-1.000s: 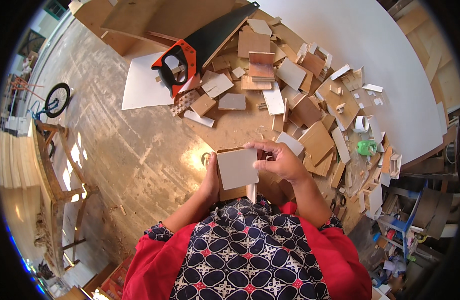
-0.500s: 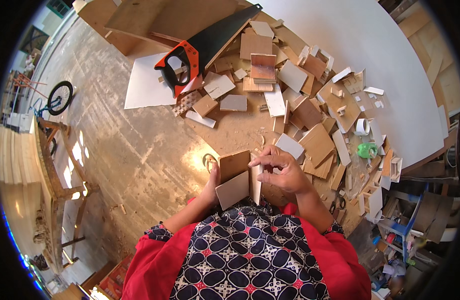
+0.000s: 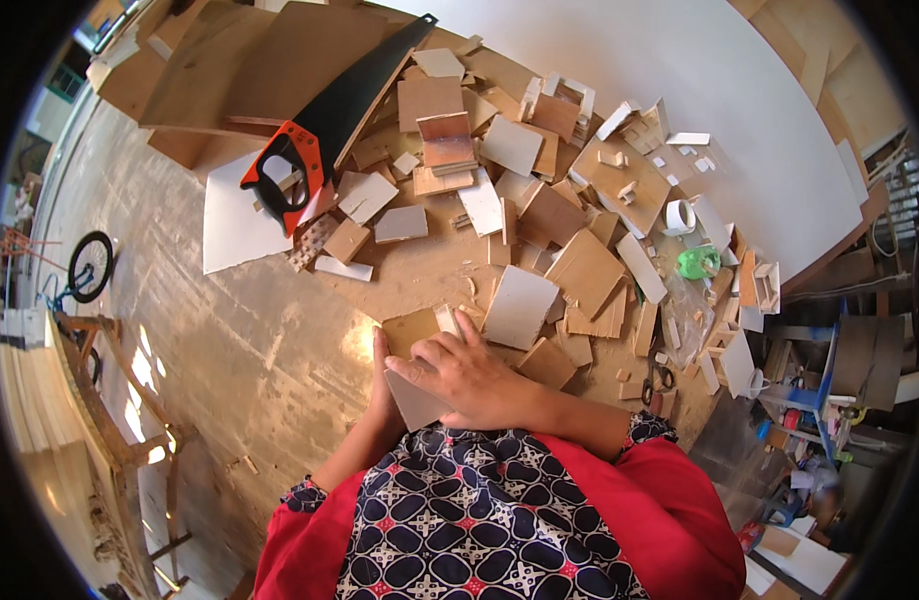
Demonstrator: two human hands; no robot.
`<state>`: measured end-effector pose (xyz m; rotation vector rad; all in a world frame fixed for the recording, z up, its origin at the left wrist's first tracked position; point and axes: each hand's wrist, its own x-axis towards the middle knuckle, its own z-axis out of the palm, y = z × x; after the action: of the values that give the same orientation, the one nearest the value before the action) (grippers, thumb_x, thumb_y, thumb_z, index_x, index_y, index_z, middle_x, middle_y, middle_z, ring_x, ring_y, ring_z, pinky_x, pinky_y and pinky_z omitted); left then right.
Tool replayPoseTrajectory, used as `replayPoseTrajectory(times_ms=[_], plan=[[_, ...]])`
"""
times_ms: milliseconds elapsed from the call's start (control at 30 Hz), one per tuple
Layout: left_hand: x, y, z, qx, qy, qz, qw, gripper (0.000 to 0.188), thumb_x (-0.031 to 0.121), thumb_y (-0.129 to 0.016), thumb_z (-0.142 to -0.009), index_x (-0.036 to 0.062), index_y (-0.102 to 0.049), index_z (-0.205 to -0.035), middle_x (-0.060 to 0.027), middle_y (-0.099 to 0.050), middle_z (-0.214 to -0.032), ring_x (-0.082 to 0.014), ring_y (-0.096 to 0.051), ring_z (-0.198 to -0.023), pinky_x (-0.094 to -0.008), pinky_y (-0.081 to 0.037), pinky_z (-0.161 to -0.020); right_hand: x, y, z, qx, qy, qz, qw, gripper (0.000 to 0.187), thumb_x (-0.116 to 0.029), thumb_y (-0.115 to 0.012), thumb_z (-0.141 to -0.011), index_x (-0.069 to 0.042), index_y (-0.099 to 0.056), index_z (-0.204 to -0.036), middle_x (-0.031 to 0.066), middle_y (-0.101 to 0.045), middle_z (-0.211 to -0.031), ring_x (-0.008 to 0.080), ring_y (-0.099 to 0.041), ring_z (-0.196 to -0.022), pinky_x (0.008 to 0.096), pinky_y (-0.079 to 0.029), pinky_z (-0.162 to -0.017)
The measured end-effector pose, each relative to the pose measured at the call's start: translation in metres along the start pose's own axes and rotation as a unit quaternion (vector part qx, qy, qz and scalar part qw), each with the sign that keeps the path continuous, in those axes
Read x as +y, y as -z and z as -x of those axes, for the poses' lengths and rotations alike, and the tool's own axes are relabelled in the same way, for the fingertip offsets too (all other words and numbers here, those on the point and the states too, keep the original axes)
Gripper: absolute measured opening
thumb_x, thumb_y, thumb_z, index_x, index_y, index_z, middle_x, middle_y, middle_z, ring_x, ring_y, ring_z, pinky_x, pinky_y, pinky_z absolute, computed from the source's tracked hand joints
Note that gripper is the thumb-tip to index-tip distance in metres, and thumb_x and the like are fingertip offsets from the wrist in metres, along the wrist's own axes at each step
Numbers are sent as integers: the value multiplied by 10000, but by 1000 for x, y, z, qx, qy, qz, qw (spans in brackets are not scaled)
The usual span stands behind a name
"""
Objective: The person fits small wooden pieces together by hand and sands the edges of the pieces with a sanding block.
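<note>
Close to my body I hold a small piece built of thin wooden panels, with a brown panel (image 3: 412, 330) at the back and a pale grey-white panel (image 3: 417, 402) in front. My left hand (image 3: 382, 388) grips its left edge, thumb upright along the side. My right hand (image 3: 472, 380) lies across the piece from the right, its fingers bent over the pale panel and a narrow light strip (image 3: 447, 320). It covers most of the joint between the panels, so how they meet is hidden. Both hands are closed on the piece.
Wooden offcuts (image 3: 585, 270) lie heaped ahead and to the right. Beyond them are a handsaw (image 3: 300, 170) with an orange-black handle, a white tape roll (image 3: 680, 217) and a green plastic object (image 3: 698, 263). Scissors (image 3: 662, 377) lie at right, a wooden bench (image 3: 115, 420) stands left.
My right hand has moved from the right-hand strip, where its fingers were apart, leftward and down over the panels. The piece is partly covered now. The whole view has shifted.
</note>
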<state>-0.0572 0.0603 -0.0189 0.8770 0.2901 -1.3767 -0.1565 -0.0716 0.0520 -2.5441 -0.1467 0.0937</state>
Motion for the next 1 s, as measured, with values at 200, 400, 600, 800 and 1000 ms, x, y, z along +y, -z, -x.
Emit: replayPoseTrajectory(times_ms=[200, 400, 600, 800, 1000], plan=[[0, 3, 5, 3, 28, 0, 1000, 844, 746, -201, -903, 88, -432, -1379, -149, -529, -1304, -314, -573, -1128, -469, -482, -955, 47, 38, -14, 251, -73, -25, 965, 940, -311, -826, -649, -84, -371, -1440, 160, -517, -1201, 325, -511, -1115, 488, -343, -1034], [4, -12, 11, 71, 19, 2, 997, 868, 782, -266, -870, 92, -452, -1363, -142, -569, -1239, -313, -592, -1080, -474, -487, -937, 86, 60, 21, 210, -292, 66, 931, 555, -256, -809, -695, -54, -612, -1173, 127, -604, -1074, 301, -581, -1026, 395, -470, -872], [7, -17, 8, 61, 14, -36, 997, 832, 729, -215, -915, 88, -392, -1414, -139, -499, -1348, -301, -526, -1188, -461, -454, -988, 120, 39, 54, 155, -292, -79, 940, 255, -155, -726, -770, -60, -697, -1005, 116, -677, -908, 286, -648, -830, 348, -506, -780], [15, -30, 8, 64, 32, -71, 995, 822, 714, -213, -925, 84, -389, -1422, -142, -502, -1356, -293, -529, -1202, -447, -456, -995, 112, 85, 58, 211, -236, -453, 834, 158, -94, -661, -863, 25, -691, -962, 15, -695, -884, 72, -603, -807, 247, -488, -756], [6, -28, 0, -9, 76, -52, 996, 874, 752, -230, -897, 59, -416, -1395, -157, -526, -1326, -291, -564, -1173, -438, -487, -962, 74, 51, 25, 69, -125, -399, 906, 191, -97, -705, -797, -20, -728, -970, 38, -632, -869, 113, -584, -839, 257, -464, -757]])
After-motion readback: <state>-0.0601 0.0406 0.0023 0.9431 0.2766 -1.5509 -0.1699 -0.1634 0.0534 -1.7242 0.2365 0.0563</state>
